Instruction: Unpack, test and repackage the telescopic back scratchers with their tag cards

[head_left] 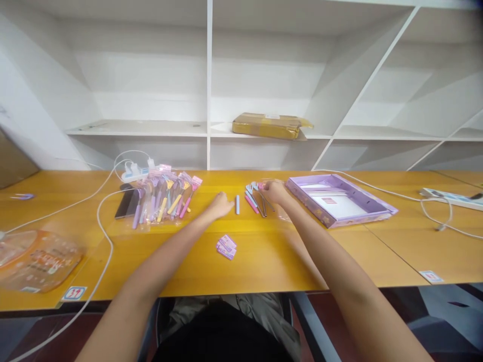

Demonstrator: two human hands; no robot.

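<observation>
Both my arms reach out over a yellow-orange table (264, 261). My left hand (222, 205) rests on the tabletop with its fingers curled, just left of a small light-blue stick (237, 204). My right hand (273, 191) is closed over the top of a loose group of pastel cutlery (255, 200), pink and blue handled pieces lying side by side. What the fingers pinch is hidden. A small stack of purple cards (226, 247) lies nearer to me between my arms.
Bagged pastel forks and spoons (166, 197) lie left, beside a dark phone (126, 203), white cables (101, 221) and a power strip (133, 173). An open purple box (337, 200) sits right. An orange packet (35, 261) lies at near left. A cardboard parcel (269, 125) is on the white shelf.
</observation>
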